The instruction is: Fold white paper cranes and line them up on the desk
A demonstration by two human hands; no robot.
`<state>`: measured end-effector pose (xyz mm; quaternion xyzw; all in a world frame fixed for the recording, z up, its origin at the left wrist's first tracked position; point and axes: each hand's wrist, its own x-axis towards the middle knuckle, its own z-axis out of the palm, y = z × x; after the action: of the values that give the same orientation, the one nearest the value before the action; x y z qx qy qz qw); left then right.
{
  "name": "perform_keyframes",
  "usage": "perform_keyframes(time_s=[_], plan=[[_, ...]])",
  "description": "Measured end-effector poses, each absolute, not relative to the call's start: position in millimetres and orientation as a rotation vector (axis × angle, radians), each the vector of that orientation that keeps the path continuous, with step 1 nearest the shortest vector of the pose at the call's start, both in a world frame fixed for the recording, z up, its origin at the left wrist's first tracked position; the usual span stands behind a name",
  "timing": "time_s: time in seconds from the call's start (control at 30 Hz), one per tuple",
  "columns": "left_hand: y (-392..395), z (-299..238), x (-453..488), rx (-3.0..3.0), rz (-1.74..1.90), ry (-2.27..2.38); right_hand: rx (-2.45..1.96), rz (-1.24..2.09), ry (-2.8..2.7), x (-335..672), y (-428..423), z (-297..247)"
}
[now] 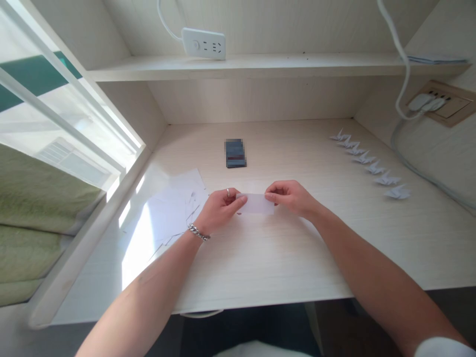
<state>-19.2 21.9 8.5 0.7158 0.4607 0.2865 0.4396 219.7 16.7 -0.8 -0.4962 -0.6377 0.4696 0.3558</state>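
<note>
From the head camera, a folded white paper strip (256, 204) lies low over the middle of the pale wooden desk (282, 258), held at both ends; the left hand (219, 210), with a ring on one finger and a chain bracelet at the wrist, pinches the strip's left end between thumb and fingertips; the right hand (292, 197) pinches the right end in the same way, its fingers curled over the top edge; both hands are closed on the paper, and whether the strip touches the desk or hangs just above it cannot be told. Just left of the left hand a loose pile of white sheets (174, 208) spreads over the desk, partly in a patch of sunlight; behind the hands, toward the back wall, lies a dark blurred rectangular object (235, 153); well apart to the right, a row of small white folded paper cranes (368, 161) runs diagonally along the desk; a white power strip (204, 43) sits on the shelf (297, 64) above, and plugs with white cables fill a wall socket (442, 105) on the right side panel.
</note>
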Motion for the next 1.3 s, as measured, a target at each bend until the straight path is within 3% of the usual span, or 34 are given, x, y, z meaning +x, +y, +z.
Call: perform_keyframes(time_s=[0.07, 0.13, 0.23, 0.4, 0.57, 0.7, 1.1, 1.3], plan=[[24, 8, -19, 1.739, 0.808, 1.209, -1.325, 1.123, -1.532, 221, 19, -3], [25, 8, -18, 1.71, 0.873, 1.314, -1.414, 0.822, -1.456, 216, 16, -4], [21, 9, -13, 1.701, 0.921, 1.414, -1.333, 0.516, -1.706, 196, 3, -1], [9, 13, 0, 1.784, 0.941, 1.195, -1.18, 0.666, -1.883, 164, -14, 0], [28, 9, -2, 1.763, 1.05, 1.329, -1.161, 1.183, -1.261, 166, 7, -5], [53, -2, -3, 1.591, 0.841, 1.094, -1.052, 1.423, -0.944, 171, 28, -12], [41, -1, -6, 1.779, 0.814, 1.145, -1.259, 1.354, -1.198, 196, 18, -7], [34, 0, -8, 1.519, 0.799, 1.086, -1.272, 1.19, -1.123, 192, 13, -4]])
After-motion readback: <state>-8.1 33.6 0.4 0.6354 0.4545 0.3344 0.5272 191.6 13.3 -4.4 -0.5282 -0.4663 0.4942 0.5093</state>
